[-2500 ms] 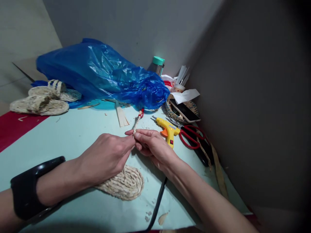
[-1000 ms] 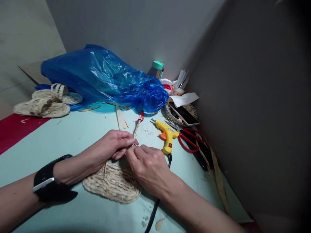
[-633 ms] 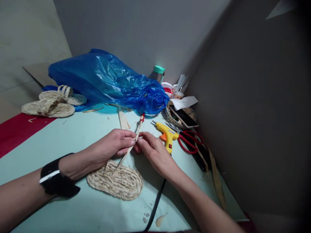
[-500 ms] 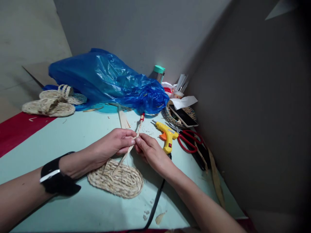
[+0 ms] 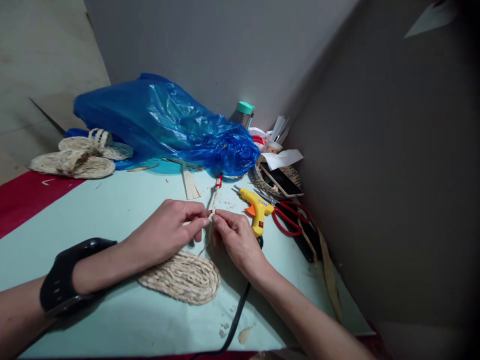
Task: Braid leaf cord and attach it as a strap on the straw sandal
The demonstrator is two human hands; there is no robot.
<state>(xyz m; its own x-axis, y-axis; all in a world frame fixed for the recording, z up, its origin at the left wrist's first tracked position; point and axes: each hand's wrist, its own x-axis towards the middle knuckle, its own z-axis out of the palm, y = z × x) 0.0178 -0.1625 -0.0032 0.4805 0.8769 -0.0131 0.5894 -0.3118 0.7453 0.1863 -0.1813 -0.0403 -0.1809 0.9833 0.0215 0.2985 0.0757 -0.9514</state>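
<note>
Braid [image 5: 214,201] is running from its red tie [image 5: 219,181] into closed fingertips of the right hand [image 5: 240,237], apparently for tension, while the half-curled left hand [image 5: 174,225] is pinching one strand [image 5: 210,216].

Rough, matt straw-like braid [image 5: 215,199] and oval mat [image 5: 187,280], glossy crinkled plastic bag [image 5: 157,120], smooth plastic glue gun [image 5: 258,202]

Cream on braid [image 5: 215,199] and, in oval rows, on sole [image 5: 185,277]; yellow on glue gun [image 5: 258,204]; blue on bag [image 5: 161,120].
</note>
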